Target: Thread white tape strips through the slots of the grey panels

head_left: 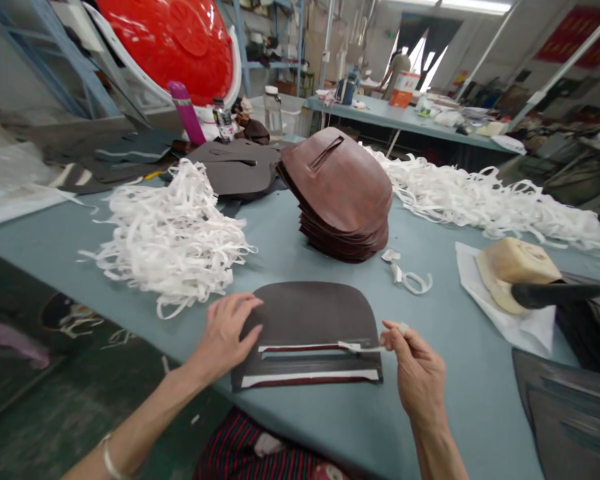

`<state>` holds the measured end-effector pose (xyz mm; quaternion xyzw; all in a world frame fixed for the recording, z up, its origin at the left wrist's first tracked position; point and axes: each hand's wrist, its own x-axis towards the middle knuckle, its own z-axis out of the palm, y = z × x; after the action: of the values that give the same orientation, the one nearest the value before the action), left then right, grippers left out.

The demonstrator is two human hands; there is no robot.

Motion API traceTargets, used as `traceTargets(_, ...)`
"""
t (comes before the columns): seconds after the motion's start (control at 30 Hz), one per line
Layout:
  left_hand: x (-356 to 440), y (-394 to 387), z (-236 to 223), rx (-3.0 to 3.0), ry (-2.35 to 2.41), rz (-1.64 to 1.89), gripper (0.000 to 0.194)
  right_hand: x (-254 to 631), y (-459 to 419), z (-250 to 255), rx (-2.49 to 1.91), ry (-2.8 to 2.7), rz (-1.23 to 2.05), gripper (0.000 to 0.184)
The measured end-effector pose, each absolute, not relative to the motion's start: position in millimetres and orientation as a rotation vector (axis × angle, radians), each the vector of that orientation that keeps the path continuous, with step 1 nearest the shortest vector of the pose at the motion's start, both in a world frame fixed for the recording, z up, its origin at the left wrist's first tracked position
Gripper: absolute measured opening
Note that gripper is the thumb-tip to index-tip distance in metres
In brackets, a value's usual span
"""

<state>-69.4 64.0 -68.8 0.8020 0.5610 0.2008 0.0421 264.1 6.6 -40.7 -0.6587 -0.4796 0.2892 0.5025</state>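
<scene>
A dark brown leather panel with a rounded top lies flat on the blue-grey table, and white adhesive tape strips run along its slot and lower edge. My left hand rests with open fingers on the panel's left edge. My right hand pinches a narrow white strip whose end lifts from the tape beside the slot. A small curl of white strip lies beyond my right hand. Straight ahead stands a tall stack of reddish-brown leather panels.
Tangled white strip piles lie left and behind right. On the right are a cream shaped form on white paper and a black-handled tool. Dark leather pieces lie behind, and a large red object stands beyond.
</scene>
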Motion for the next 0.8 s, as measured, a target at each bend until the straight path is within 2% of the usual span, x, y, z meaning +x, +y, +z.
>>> traceTargets(0.1, -63.9, 62.0, -84.8, 2.386, 1.475, 0.519, 0.029, 263.2, 0.5, -27.2, -1.59, -1.387, 0.672, 0.034)
traceTargets(0.2, -50.7, 73.1, -80.6, 2.317, 1.384, 0.578, 0.025, 247.0, -2.9, -21.3, -1.55, -1.615, 0.873, 0.037)
traceTargets(0.33, -6.2, 67.5, -50.4, 1.982, 1.138, 0.614, 0.039, 209.0, -1.5, -28.6, -1.615, -1.813, 0.964, 0.023)
traceTargets(0.4, 13.4, 58.1, -38.4, 1.808, 1.012, 0.581, 0.033, 193.9, 0.3, -33.6, -1.681, -1.906, 0.856, 0.022)
traceTargets(0.47, 20.4, 52.6, -34.3, 1.726, 1.018, 0.579, 0.02, 188.5, 0.6, -36.8, -1.742, -1.966, 0.762, 0.025)
traceTargets(0.63, -16.3, 59.2, -48.7, 1.479, 1.249, 0.635, 0.022, 218.3, -11.5, -37.8, -1.665, -1.991, 0.843, 0.026)
traceTargets(0.8, -57.1, 52.6, -59.2, 1.282, 1.298, 0.536, 0.024, 247.6, -29.9, -47.9, -1.586, -1.947, 1.013, 0.028)
